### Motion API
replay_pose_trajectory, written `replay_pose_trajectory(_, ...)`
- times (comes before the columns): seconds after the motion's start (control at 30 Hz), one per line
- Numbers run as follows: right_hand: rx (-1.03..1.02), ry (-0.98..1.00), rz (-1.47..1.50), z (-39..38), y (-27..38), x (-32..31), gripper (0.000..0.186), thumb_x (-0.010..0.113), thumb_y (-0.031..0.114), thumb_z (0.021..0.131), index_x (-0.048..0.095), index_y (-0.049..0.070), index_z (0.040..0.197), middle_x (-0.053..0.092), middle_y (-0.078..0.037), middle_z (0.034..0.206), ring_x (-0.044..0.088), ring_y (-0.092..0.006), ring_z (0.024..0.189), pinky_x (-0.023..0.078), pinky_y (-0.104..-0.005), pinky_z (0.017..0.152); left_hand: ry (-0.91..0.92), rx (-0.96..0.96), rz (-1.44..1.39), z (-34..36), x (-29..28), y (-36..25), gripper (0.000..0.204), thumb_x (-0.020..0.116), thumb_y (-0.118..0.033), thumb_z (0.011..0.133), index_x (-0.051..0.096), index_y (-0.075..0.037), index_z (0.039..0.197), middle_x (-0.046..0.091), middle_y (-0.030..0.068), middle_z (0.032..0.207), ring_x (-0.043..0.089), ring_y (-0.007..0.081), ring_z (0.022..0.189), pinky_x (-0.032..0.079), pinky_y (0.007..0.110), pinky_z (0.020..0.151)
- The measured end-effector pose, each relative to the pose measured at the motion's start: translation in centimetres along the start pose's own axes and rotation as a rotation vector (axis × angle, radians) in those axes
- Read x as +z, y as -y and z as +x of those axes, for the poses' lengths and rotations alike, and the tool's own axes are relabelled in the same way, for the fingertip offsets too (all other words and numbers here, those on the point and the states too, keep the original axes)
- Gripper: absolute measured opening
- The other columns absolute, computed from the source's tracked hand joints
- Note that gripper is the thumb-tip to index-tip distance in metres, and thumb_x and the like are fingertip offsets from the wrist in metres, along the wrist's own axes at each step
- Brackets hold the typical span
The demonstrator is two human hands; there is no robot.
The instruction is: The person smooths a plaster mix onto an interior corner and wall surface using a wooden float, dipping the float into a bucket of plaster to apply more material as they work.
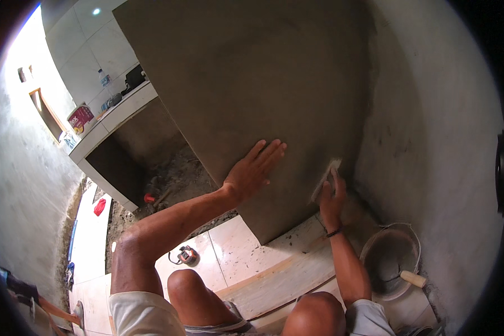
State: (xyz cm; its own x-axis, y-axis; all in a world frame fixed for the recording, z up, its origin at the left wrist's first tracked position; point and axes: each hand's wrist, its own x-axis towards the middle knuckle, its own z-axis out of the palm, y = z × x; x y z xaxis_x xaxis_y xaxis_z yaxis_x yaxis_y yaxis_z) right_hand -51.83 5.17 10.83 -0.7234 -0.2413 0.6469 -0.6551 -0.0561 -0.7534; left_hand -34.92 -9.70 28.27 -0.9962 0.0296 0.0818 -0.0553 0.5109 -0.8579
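Sleeves (144,313), plastered wall (263,78), tiled floor (232,246)

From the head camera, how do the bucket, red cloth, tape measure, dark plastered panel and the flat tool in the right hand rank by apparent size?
1. Dark plastered panel
2. Bucket
3. Tape measure and flat tool: unsure, the tool being longer but narrower
4. Red cloth

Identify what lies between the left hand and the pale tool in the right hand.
The head view shows only bare grey wall between the left hand and the pale tool.
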Motion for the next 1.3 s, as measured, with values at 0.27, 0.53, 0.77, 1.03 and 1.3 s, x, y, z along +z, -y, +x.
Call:
replay_pose_trajectory(0.27, 0.0, 0.097, -0.041, -0.9, 2.3, -0.3, 0.039, 0.055, 0.02, 0.095, 0.055, 0.004, 0.13, 0.059, -0.021, 0.122, 0.055, -0.0375, 0.112, 0.044, -0.0431, 0.095, -0.065, -0.081, -0.103, 0.1, -1.6, 2.7, 0.075, 0.058, -0.048, 0.087, 0.034, -0.011, 0.147, 0.021, 0.0053, 0.158, 0.014, 0.0227, 0.147, 0.013, 0.046, 0.119)
replay_pose_trajectory(0.53, -0.291, 0.241, -0.274, -0.3, 4.9, 5.2, 0.047, 0.056, 0.018, 0.091, 0.051, 0.019, 0.138, 0.057, -0.021, 0.115, 0.055, -0.0399, 0.107, 0.041, -0.0497, 0.094, -0.142, -0.185, -0.115, -1.4, -3.2, 6.9, 0.077, 0.055, -0.055, 0.087, 0.033, -0.013, 0.148, 0.02, 0.0043, 0.158, 0.013, 0.0233, 0.147, 0.011, 0.049, 0.12)
replay_pose_trajectory(0.77, -0.784, -0.185, -0.808, 10.7, 5.1, 5.2, 0.054, 0.051, 0.022, 0.094, 0.039, 0.008, 0.145, 0.05, -0.023, 0.128, 0.049, -0.0404, 0.116, 0.037, -0.0514, 0.097, -0.246, -0.336, -0.109, -2.4, -4.3, 9.8, 0.081, 0.056, -0.06, 0.085, 0.033, -0.014, 0.148, 0.019, 0.0037, 0.158, 0.012, 0.0233, 0.147, 0.01, 0.049, 0.12)
replay_pose_trajectory(1.03, -0.501, 0.079, -0.44, 5.1, 10.6, 7.7, 0.043, 0.047, 0.018, 0.096, 0.047, 0.005, 0.137, 0.046, -0.019, 0.14, 0.046, -0.032, 0.126, 0.033, -0.045, 0.105, -0.203, -0.389, -0.041, -3.3, -3.9, 9.7, 0.083, 0.058, -0.061, 0.082, 0.035, -0.016, 0.148, 0.018, 0.0037, 0.159, 0.012, 0.0232, 0.147, 0.008, 0.049, 0.12)
replay_pose_trajectory(1.3, -0.288, -0.15, -0.296, 20.7, 10.9, 2.5, 0.037, 0.051, 0.019, 0.095, 0.058, 0.003, 0.127, 0.054, -0.022, 0.132, 0.048, -0.0389, 0.121, 0.034, -0.0462, 0.104, -0.145, -0.447, 0.039, -6.3, -4.7, 10.3, 0.085, 0.049, -0.067, 0.085, 0.026, -0.021, 0.151, 0.011, 0.0021, 0.16, 0.007, 0.0237, 0.148, 0.0, 0.049, 0.12)
